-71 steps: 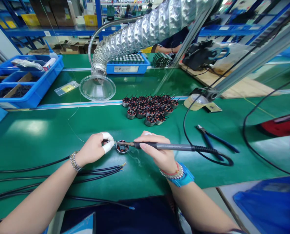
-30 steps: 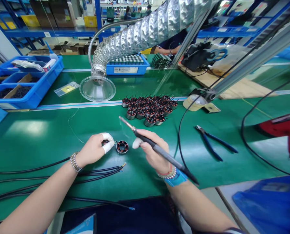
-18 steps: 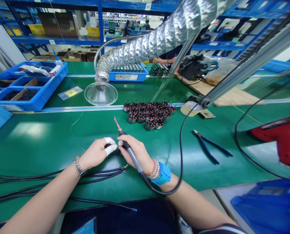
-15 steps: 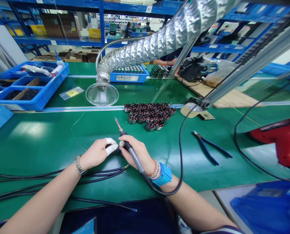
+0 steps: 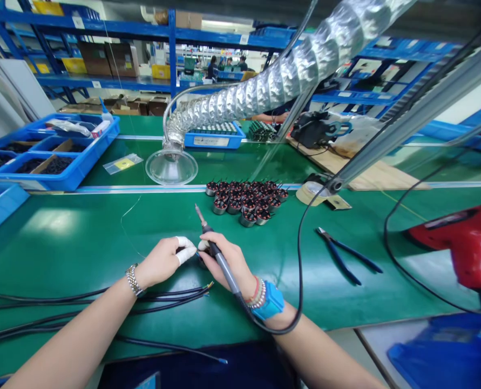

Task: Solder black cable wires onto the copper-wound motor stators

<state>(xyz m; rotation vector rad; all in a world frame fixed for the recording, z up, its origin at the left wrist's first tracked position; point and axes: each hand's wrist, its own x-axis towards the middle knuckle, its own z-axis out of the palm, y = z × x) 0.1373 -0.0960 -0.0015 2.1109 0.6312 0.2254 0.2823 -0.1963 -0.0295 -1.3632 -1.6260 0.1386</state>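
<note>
My left hand (image 5: 168, 260), white covers on its fingertips, is closed in a pinch; what it pinches is too small to make out. A thin wire (image 5: 122, 222) curves down towards it. My right hand (image 5: 229, 260) is wrapped round a soldering iron (image 5: 226, 270), whose bare metal tip points up and away to the left. Its thumb and finger meet my left fingertips at a small dark part, mostly hidden. Beyond my hands stand several small motor stators (image 5: 248, 216) with copper windings, in a cluster. Black cables (image 5: 175, 294) with stripped ends lie beneath my left forearm.
A fume-extraction funnel (image 5: 171, 168) hangs from a silver duct (image 5: 264, 84). Blue-handled cutters (image 5: 341, 256), a tape roll (image 5: 311, 193) and a red tool (image 5: 459, 237) lie to the right. Blue bins (image 5: 68, 178) stand at left. The iron's cord (image 5: 299, 259) loops by my right wrist.
The view has tilted up a little, so the bench sits lower in the picture. Both hands keep nearly the same pose, fingertips together, and the soldering iron stays in my right hand.
</note>
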